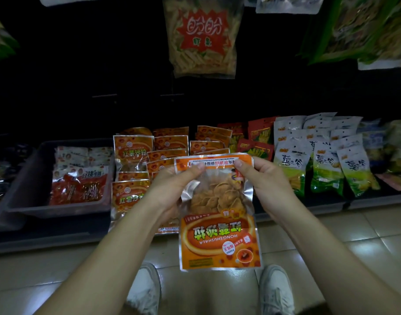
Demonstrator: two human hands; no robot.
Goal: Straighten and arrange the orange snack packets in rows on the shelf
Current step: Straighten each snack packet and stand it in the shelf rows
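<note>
Left hand (174, 189) and right hand (266, 185) pinch an upside-down orange packet (219, 212) with a clear window.

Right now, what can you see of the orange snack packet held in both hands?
The orange foil snack packet is glossy, with silver sealed edges and a clear middle window showing round golden crisps. Its print, including HONGSHUSHALA, reads upside down from the head camera. Its front faces the camera, slightly crinkled, and it is unopened as far as shows. The left hand and right hand pinch its far corners, thumbs on the front. It hangs in front of the shelved orange packets, over the pale tiled floor.
</note>
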